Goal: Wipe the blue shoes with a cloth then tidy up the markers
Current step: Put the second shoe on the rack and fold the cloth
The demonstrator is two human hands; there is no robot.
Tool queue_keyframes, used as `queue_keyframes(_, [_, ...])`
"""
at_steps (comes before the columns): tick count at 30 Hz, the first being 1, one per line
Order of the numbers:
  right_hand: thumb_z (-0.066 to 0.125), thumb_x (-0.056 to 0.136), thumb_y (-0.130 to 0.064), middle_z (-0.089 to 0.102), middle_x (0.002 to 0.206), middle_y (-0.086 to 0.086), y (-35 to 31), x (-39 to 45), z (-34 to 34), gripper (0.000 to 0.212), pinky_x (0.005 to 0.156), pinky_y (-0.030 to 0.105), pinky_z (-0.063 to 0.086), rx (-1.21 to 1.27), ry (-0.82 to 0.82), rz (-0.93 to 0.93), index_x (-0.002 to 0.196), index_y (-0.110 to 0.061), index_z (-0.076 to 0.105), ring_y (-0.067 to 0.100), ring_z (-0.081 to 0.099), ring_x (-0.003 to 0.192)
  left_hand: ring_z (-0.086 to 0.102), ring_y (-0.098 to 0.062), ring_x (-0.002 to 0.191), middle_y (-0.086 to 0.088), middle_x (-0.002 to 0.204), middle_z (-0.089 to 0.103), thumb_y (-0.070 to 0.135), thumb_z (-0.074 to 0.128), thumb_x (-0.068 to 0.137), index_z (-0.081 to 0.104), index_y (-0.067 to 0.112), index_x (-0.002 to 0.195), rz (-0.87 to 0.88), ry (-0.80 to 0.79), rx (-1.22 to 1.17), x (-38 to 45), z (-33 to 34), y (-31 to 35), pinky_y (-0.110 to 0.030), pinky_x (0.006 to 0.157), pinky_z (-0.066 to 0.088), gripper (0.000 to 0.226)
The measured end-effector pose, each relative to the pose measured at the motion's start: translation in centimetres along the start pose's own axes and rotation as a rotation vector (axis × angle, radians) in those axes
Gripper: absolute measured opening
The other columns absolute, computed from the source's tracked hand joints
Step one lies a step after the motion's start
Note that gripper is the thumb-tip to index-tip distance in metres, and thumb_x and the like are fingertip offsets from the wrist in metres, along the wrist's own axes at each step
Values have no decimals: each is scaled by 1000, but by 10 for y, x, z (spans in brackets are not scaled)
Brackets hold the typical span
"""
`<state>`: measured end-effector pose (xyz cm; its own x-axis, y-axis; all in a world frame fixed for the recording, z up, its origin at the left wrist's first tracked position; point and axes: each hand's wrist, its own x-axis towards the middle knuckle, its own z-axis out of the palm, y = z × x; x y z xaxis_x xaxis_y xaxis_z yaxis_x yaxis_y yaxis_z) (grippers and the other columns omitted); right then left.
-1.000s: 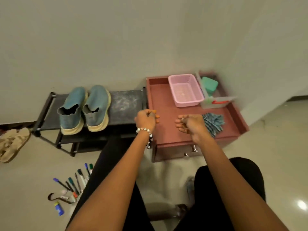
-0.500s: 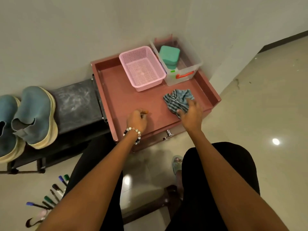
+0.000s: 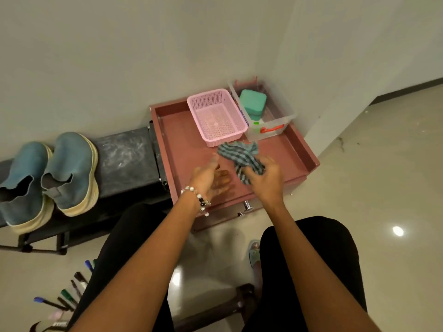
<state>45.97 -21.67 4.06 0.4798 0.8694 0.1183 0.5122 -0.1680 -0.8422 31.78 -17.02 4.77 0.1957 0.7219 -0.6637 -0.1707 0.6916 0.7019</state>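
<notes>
head view: markers [image 3: 72,295] lie on the floor at lower left. right hand [image 3: 266,179] pinches the cloth [image 3: 239,155] above the bench [image 3: 300,152]; left hand [image 3: 206,177] spread beside it. shoes [image 3: 48,178] sit on the rack [image 3: 127,159] at left.

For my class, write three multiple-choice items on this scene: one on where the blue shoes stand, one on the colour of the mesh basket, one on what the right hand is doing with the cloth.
1. Where do the blue shoes stand?
A. On the black rack
B. In the red tray
C. On the floor by the markers

2. What colour is the mesh basket?
A. Green
B. Pink
C. White

3. What is the right hand doing?
A. Resting empty
B. Holding a marker
C. Gripping the striped cloth

Key: 1 A, the blue shoes sit side by side on the black rack. 2 B, the mesh basket is pink. 3 C, the right hand is closed on the striped cloth, lifted above the red tray.
</notes>
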Motion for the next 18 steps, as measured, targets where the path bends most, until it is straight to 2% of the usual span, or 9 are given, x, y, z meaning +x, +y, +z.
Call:
queue_keyframes(2, [74, 73, -8, 60, 104, -4, -22, -20, -7, 31, 82, 18, 47, 112, -162, -159, 104, -9, 70, 7, 56, 94, 65, -31, 102, -17, 114, 66, 57, 50, 88, 59, 9, 116, -50, -153, -259, -21, -1, 14, -44, 80, 57, 57])
queue_keyframes(4, [80, 69, -15, 53, 120, -2, -35, -38, -12, 43, 94, 19, 41, 88, -326, -266, 110, -12, 69, 11, 48, 112, 63, -32, 106, -18, 119, 64, 52, 49, 90, 61, 4, 118, -23, -207, -408, -43, -5, 26, -46, 95, 49, 57])
queue_keyframes(7, [84, 65, -34, 48, 129, -4, -56, -57, -26, 41, 97, 28, 38, 90, -402, -186, 104, -26, 72, 13, 38, 121, 67, -34, 99, -23, 111, 67, 31, 55, 95, 63, -2, 110, 185, -39, -265, -69, -18, 38, -52, 93, 50, 38])
queue_keyframes(9, [77, 67, -44, 55, 122, -8, -81, -65, -40, 31, 96, 36, 44, 267, -241, -75, 95, -30, 72, 9, 47, 116, 67, -33, 97, -22, 107, 68, 26, 54, 96, 63, -2, 107, 285, -22, -155, -89, -30, 44, -50, 91, 52, 31])
queue_keyframes(11, [72, 68, -51, 61, 118, -5, -104, -65, -48, 46, 98, 39, 46, 386, -160, -24, 106, -26, 67, 9, 54, 112, 68, -30, 96, -18, 105, 69, 26, 52, 95, 65, 3, 102, 364, -107, -81, -114, -37, 49, -45, 88, 54, 27])
queue_keyframes(13, [75, 65, -49, 58, 124, -4, -124, -62, -54, 68, 96, 32, 46, 355, -337, -54, 124, -23, 55, 11, 54, 113, 69, -29, 94, -16, 102, 70, 29, 52, 94, 65, 6, 103, 412, -198, -15, -136, -40, 54, -43, 84, 56, 28])
queue_keyframes(14, [78, 66, -43, 60, 121, -3, -132, -60, -55, 69, 91, 29, 49, 308, -449, -90, 126, -21, 53, 11, 57, 109, 69, -29, 94, -15, 101, 71, 31, 52, 93, 65, 7, 104, 430, -226, 12, -143, -42, 56, -43, 83, 56, 30])
queue_keyframes(16, [83, 68, -25, 70, 98, 1, -146, -58, -59, 46, 72, 30, 55, 215, -553, -136, 109, -11, 64, 11, 67, 87, 69, -30, 94, -15, 99, 72, 35, 54, 92, 67, 8, 100, 496, -180, 81, -156, -45, 60, -45, 84, 56, 31])
queue_keyframes(18, [85, 67, -22, 70, 76, 12, -151, -53, -61, 28, 59, 40, 52, 119, -451, -157, 83, -5, 69, 19, 66, 68, 70, -32, 88, -16, 91, 73, 37, 58, 91, 69, 8, 89, 615, -2, 252, -161, -51, 67, -48, 84, 55, 31])
